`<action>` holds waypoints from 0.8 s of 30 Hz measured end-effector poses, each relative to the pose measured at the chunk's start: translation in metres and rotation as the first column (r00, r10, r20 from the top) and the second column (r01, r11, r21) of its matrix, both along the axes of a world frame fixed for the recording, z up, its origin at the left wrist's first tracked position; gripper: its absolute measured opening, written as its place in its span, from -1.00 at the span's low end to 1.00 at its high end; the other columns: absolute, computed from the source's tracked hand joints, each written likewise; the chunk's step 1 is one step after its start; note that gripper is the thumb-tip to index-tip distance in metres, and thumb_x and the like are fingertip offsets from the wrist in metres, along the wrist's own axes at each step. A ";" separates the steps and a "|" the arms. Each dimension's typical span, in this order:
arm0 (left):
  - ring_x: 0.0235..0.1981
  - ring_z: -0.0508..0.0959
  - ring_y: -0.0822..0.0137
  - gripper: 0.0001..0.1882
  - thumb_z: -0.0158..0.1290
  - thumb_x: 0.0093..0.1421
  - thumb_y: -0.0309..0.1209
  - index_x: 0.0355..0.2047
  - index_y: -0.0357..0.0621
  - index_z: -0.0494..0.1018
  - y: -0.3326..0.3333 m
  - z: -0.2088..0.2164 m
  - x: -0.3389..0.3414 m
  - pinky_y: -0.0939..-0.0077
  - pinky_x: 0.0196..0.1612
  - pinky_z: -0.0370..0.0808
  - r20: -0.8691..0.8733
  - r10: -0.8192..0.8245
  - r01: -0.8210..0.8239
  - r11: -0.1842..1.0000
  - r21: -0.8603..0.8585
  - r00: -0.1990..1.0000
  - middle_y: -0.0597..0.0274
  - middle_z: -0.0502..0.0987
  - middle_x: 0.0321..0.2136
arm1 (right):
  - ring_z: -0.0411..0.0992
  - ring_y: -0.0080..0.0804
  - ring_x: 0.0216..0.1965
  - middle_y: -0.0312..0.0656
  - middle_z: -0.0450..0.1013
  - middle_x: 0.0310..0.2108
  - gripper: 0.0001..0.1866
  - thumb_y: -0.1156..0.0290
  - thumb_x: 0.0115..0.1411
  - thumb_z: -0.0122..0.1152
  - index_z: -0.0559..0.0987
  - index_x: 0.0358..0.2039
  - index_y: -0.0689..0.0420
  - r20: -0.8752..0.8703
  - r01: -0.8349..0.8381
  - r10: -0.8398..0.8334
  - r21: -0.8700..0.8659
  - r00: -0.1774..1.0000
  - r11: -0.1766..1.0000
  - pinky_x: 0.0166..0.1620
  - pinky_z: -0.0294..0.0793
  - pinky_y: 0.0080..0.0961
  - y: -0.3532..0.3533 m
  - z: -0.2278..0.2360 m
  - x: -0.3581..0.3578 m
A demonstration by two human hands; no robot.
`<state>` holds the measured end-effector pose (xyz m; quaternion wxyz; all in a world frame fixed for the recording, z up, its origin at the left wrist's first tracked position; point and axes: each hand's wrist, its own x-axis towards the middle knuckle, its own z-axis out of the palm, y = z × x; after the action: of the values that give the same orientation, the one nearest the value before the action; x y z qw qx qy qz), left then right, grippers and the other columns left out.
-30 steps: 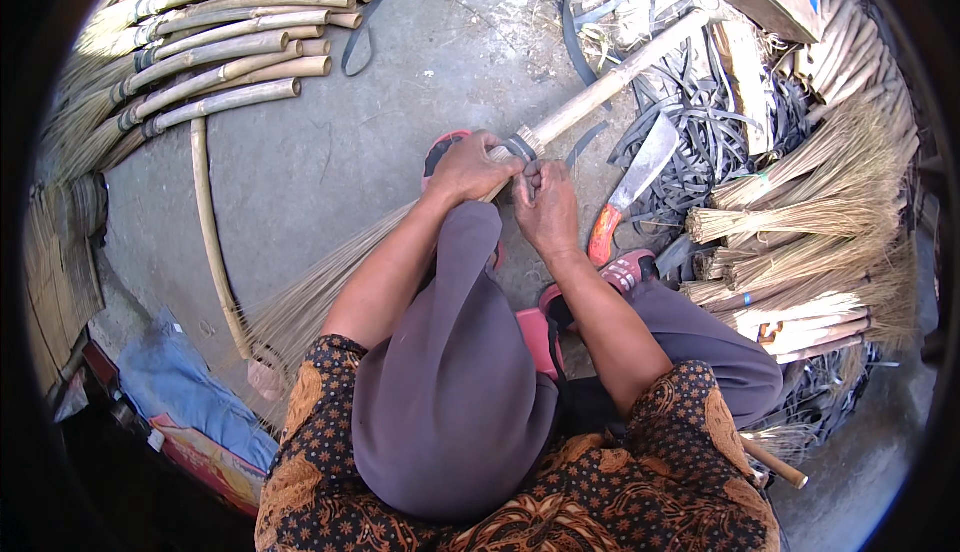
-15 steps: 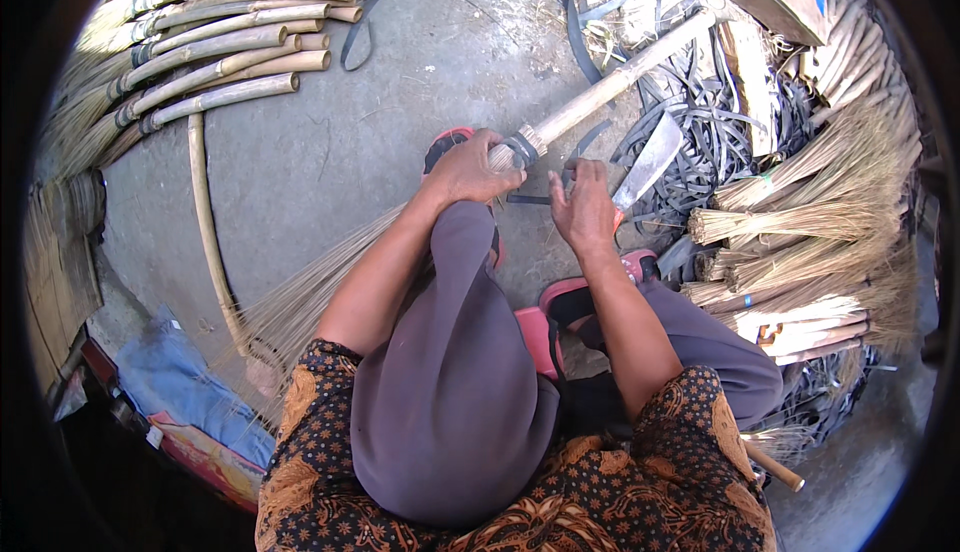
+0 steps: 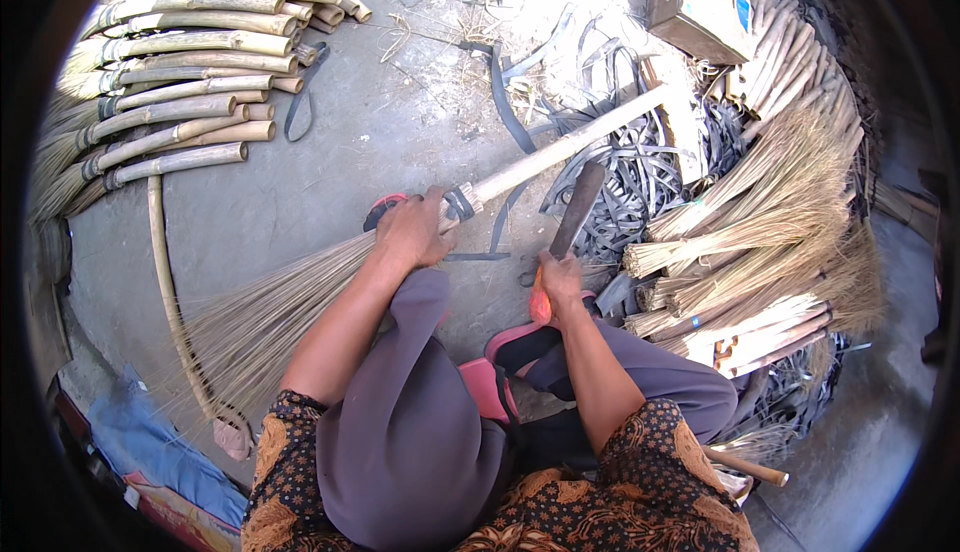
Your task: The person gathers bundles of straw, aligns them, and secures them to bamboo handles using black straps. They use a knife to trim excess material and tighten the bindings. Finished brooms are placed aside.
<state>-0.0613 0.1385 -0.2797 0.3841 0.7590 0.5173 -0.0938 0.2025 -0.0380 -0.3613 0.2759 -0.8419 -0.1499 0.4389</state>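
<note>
My left hand (image 3: 415,230) is closed round the neck of a grass broom (image 3: 290,287), just below a dark rubber binding (image 3: 459,203). The broom's pale bamboo handle (image 3: 570,142) points up and to the right, while its bristles fan out to the lower left beside my forearm. In my right hand (image 3: 560,277) is a knife (image 3: 578,210) with a broad dark blade and an orange handle. Its blade points upward, apart from the broom. A loose end of black rubber strip (image 3: 480,256) lies near my left hand.
Finished-looking brooms (image 3: 190,47) are stacked at the far left. A heap of black rubber strips (image 3: 625,187) lies past the knife. Grass bundles (image 3: 750,242) are piled on the right, below a wooden box (image 3: 700,7). A long curved stick (image 3: 170,292) lies on the left.
My right hand has taken up the knife, which lay on the strip heap, and now holds it blade up. My left hand keeps hold of the broom. The whole view has shifted.
</note>
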 end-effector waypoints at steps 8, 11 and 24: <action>-0.08 0.69 -0.12 -0.47 0.28 0.18 -0.11 -0.01 -0.25 0.47 -0.005 0.002 0.004 0.05 -0.01 0.65 -0.101 0.056 -0.058 0.998 -0.017 0.993 -0.22 0.66 -0.15 | 0.59 -0.21 -0.58 -0.07 0.48 -0.59 -0.71 0.21 0.50 0.03 0.48 -0.13 0.21 0.202 -0.268 0.272 -0.047 0.941 0.962 -0.47 0.55 -0.21 0.006 0.070 -0.012; -0.13 0.71 -0.11 -0.51 0.27 0.20 -0.12 -0.05 -0.25 0.50 -0.005 0.004 0.005 0.05 -0.06 0.67 -0.105 0.050 -0.047 0.999 0.026 0.993 -0.16 0.67 -0.19 | 0.57 0.30 -0.32 0.22 0.54 -0.47 -0.67 0.20 0.48 0.03 0.50 -0.16 0.27 0.357 -0.530 0.513 -0.058 0.780 0.846 -0.23 0.52 0.06 0.023 0.073 -0.008; -0.10 0.68 -0.16 -0.45 0.32 0.11 -0.13 -0.05 -0.29 0.48 -0.007 -0.009 0.004 0.00 -0.02 0.63 -0.037 0.056 -0.054 0.998 0.042 0.998 -0.20 0.65 -0.16 | 0.53 0.43 -0.22 0.40 0.52 -0.37 -0.64 0.18 0.47 0.05 0.53 -0.17 0.29 0.196 -0.817 0.824 -0.139 0.531 0.560 -0.19 0.48 0.21 0.038 0.102 -0.038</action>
<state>-0.0575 0.1317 -0.2886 0.3609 0.7502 0.5471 -0.0872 0.1643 0.0001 -0.2590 0.0050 -0.7232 -0.5525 0.4144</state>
